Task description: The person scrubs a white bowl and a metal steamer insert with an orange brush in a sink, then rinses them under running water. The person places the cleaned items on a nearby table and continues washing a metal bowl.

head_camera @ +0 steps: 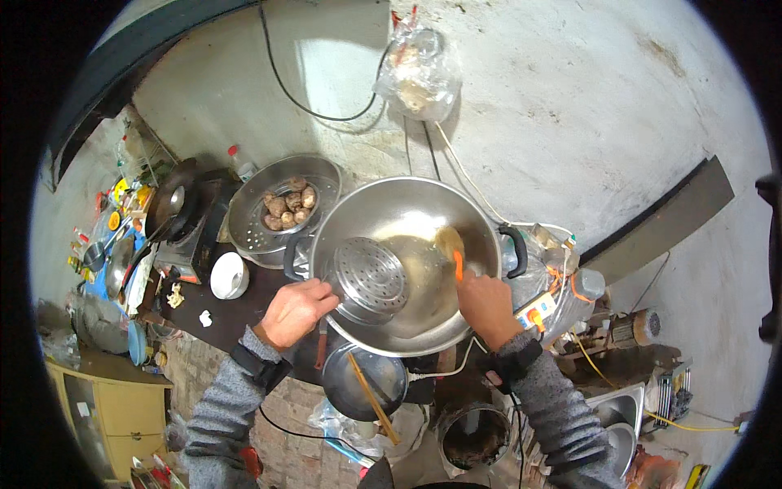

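Observation:
A large stainless steel wok-shaped pan with two black handles stands before me, with cloudy water in its bottom. My left hand is at the pan's left rim, fingers closed on the near edge of a perforated steel strainer. The strainer is tilted inside the pan, its holed face towards me. In my right hand, over the pan's right side, is the orange handle of a scrubbing brush. The brush's pale head rests against the pan's inner wall, near the water.
Left of the pan, a steel steamer tray carries a bowl of brown tubers. A white bowl and a gas stove stand further left. Chopsticks lie across a dark pan below. A power strip is at right.

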A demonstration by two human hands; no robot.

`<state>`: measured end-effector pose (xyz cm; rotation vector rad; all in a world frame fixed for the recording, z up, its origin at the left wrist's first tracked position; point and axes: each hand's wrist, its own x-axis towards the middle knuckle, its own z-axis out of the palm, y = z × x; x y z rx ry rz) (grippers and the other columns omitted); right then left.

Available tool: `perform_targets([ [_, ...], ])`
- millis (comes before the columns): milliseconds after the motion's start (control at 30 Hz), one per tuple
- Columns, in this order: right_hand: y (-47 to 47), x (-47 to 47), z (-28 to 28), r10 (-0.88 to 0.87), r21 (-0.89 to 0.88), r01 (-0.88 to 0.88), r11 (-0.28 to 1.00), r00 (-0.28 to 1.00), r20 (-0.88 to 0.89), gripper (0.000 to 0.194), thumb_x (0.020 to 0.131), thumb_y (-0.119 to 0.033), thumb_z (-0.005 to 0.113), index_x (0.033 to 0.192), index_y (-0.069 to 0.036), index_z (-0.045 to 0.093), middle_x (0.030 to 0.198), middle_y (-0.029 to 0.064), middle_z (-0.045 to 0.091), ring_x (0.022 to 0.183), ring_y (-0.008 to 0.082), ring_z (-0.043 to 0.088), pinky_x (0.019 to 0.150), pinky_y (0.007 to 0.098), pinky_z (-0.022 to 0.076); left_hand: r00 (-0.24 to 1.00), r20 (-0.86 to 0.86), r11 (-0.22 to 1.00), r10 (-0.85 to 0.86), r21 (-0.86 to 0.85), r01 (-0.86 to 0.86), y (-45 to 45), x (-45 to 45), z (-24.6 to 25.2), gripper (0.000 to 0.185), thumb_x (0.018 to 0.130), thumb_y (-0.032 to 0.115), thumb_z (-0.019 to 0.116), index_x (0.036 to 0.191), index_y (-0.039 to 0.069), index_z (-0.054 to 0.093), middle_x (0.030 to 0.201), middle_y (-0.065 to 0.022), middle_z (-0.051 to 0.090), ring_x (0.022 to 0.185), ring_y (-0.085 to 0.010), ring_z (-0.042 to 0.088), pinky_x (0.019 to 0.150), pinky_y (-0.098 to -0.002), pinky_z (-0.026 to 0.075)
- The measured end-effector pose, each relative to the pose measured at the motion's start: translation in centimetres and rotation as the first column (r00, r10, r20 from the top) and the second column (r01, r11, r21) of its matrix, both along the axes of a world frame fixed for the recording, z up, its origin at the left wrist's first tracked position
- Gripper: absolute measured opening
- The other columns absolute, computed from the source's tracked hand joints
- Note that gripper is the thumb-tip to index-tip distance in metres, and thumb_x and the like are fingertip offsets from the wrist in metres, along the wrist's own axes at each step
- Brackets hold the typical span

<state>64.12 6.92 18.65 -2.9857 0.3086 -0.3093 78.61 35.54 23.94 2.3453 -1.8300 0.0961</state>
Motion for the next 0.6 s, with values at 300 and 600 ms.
perform_targets([
  [300, 4.8, -9.0, 6.2, 0.116, 0.341, -0.173, 0.924, 0.977, 0.181, 0.017, 0.086, -0.021, 0.061, 0.078, -0.008, 0.053, 0.054, 0.0087, 0.056, 0.046, 0.0274, 0.056, 0.040, 0.0393, 0.0400, 0.993, 0.111, 0.999, -0.031, 0.032, 0.028, -0.5, -0.7, 0.6, 0.014, 0.069, 0.012, 0.055, 0.083, 0.009, 0.053, 0.082, -0.0045, 0.048, 0.078, -0.0206, 0.056, 0.060, -0.0311, 0.051],
  [600, 5.2, -2.6, 7.5, 0.231, 0.097, -0.256, 0.962, 0.948, 0.218, 0.020, 0.087, -0.022, 0.059, 0.076, -0.009, 0.048, 0.053, 0.0048, 0.054, 0.042, 0.0238, 0.055, 0.037, 0.0372, 0.0384, 0.987, 0.116, 0.990, -0.107, 0.107, 0.095, -1.3, -1.4, 0.7, 0.013, 0.070, 0.012, 0.056, 0.083, 0.009, 0.054, 0.087, -0.0030, 0.050, 0.084, -0.0193, 0.055, 0.067, -0.0290, 0.051],
])
